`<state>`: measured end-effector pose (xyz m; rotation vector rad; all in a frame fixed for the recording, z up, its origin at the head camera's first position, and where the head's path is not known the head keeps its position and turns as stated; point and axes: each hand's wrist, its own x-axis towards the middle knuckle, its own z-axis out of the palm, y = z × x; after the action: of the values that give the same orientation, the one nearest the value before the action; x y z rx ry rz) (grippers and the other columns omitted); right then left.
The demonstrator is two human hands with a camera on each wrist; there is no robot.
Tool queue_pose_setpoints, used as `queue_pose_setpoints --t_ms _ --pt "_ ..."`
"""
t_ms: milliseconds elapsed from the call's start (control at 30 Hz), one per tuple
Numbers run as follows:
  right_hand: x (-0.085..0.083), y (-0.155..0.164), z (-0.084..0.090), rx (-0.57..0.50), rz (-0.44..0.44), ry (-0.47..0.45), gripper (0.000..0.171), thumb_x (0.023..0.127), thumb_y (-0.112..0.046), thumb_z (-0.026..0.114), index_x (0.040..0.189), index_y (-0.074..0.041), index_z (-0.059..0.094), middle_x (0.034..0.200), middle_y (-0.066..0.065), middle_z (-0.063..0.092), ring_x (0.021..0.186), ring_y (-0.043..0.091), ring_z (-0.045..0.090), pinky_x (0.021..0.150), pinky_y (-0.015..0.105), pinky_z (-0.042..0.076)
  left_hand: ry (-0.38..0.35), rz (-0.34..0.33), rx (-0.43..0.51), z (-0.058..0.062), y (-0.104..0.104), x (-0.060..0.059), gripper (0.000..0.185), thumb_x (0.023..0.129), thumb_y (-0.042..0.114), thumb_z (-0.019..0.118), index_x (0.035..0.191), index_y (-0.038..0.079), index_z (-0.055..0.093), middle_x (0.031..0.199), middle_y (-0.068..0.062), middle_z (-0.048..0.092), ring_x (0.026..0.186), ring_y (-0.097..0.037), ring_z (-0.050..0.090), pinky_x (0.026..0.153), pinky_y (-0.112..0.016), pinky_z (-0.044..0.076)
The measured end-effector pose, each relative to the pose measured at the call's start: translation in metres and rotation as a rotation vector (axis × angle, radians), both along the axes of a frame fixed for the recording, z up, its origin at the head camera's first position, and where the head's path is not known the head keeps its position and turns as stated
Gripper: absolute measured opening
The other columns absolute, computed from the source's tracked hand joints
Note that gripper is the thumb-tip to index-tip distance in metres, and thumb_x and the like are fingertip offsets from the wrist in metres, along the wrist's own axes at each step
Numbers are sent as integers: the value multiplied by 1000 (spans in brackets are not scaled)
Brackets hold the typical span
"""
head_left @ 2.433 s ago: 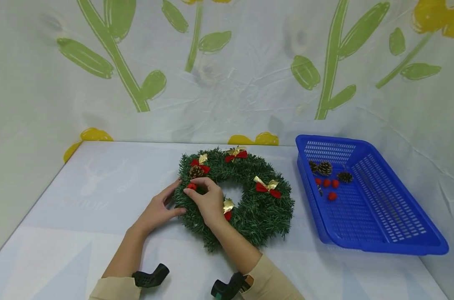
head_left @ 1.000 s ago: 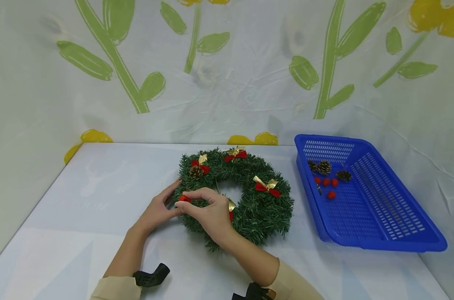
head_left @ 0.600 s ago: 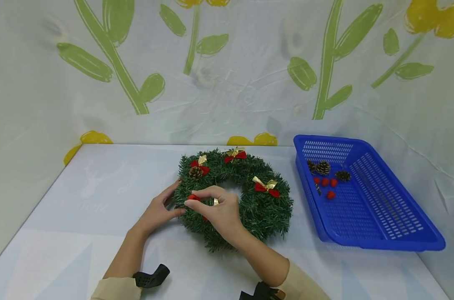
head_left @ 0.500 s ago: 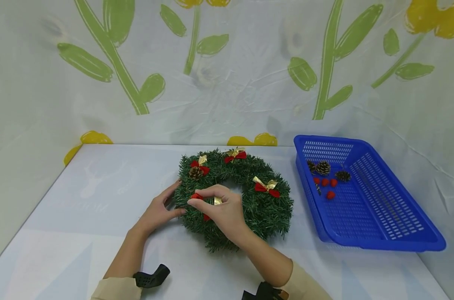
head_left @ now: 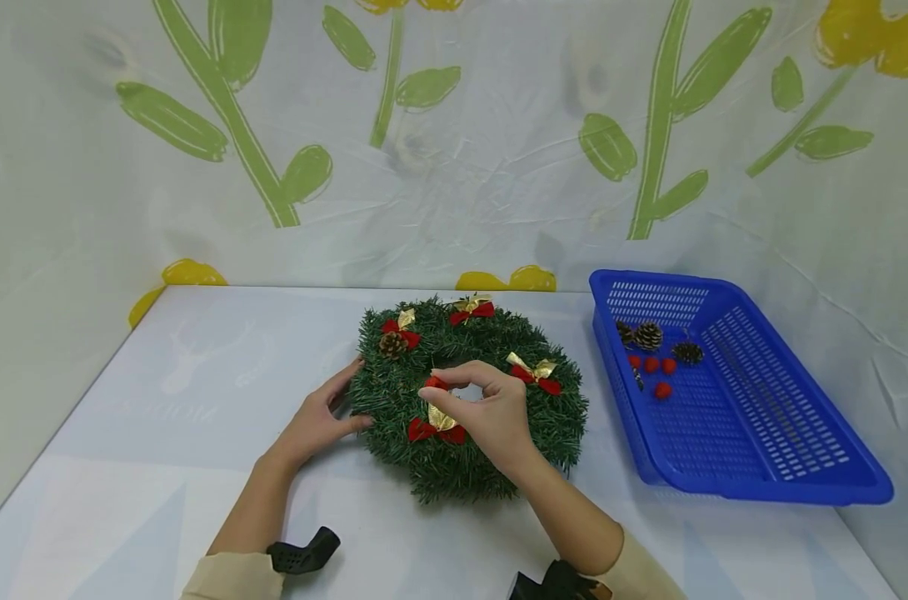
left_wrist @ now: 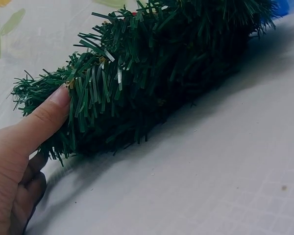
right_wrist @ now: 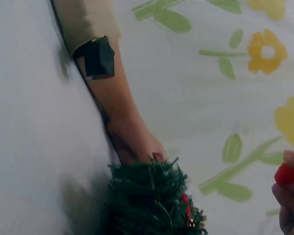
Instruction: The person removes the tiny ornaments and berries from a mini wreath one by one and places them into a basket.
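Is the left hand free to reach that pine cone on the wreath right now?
Probably yes. The left hand rests on the wreath at its left edge, holding nothing, and the pine cone lies just beyond it with nothing between; the right hand is farther right.

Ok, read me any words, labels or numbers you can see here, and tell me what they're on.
No text here can be read.
The white table cover bears a faint pale print, a deer shape with what may be lettering below it: too washed out to read.
The wreath and blue basket show no labels.
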<state>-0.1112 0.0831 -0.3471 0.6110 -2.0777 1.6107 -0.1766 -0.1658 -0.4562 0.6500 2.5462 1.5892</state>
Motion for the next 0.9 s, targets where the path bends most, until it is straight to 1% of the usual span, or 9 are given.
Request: queue_pose_setpoints --t_ms 133,167,233,400,500,633,733,833,900 --pt "-2 10 -2 26 -8 35 17 73 2 77 90 3 73 88 16 70 83 18 64 69 31 56 -4 1 -8 0 0 0 84 82 24 75 151 16 27 155 -16 22 138 -41 26 110 -54 29" --pt "-2 13 -1 29 -8 44 17 74 3 76 90 3 73 88 16 70 83 17 64 72 31 56 -6 0 -8 0 0 0 84 82 24 75 151 16 27 155 -16 22 138 -41 26 110 -54 29" --pt "-3 17 0 27 -8 45 17 73 3 77 90 4 73 88 16 70 82 16 64 71 31 56 -9 -2 -3 0 0 0 84 82 24 75 151 16 27 155 -16 22 139 -41 26 111 -54 29" --pt "-4 28 5 34 -46 3 19 73 1 78 92 1 75 84 13 71 77 8 63 60 27 54 -14 0 -1 1 0 0 85 82 25 75 151 16 26 155 -15 22 138 -41 26 110 -54 29" --pt "-4 34 7 66 -92 -5 20 73 -1 79 92 -3 76 82 9 71 75 6 62 57 25 51 -14 3 -3 1 0 1 86 82 26 75 151 16 26 155 -15 22 138 -41 27 110 -54 29" --pt "-6 42 9 85 -146 -19 20 72 -4 81 91 -5 77 82 8 72 75 4 62 60 23 50 -4 1 -3 1 0 0 85 82 25 75 151 17 26 155 -15 22 138 -41 27 110 -54 29" --pt "-7 49 10 70 -156 -43 19 72 -3 80 91 -3 76 83 11 71 76 3 62 62 20 52 -3 1 -1 1 0 0 86 81 24 75 151 16 26 156 -15 22 139 -40 26 110 -53 30" --pt "-9 56 8 64 -162 -62 19 72 -1 80 91 -2 76 82 12 71 75 3 61 58 21 53 -12 2 3 1 0 1 86 81 24 76 151 17 26 156 -14 22 139 -39 26 111 -52 29" --pt "-8 60 8 62 -170 -70 19 73 -1 79 91 -1 76 81 9 71 73 3 61 55 21 53 -19 3 5 2 0 1 86 81 25 76 151 17 27 156 -13 22 139 -39 26 111 -52 29"
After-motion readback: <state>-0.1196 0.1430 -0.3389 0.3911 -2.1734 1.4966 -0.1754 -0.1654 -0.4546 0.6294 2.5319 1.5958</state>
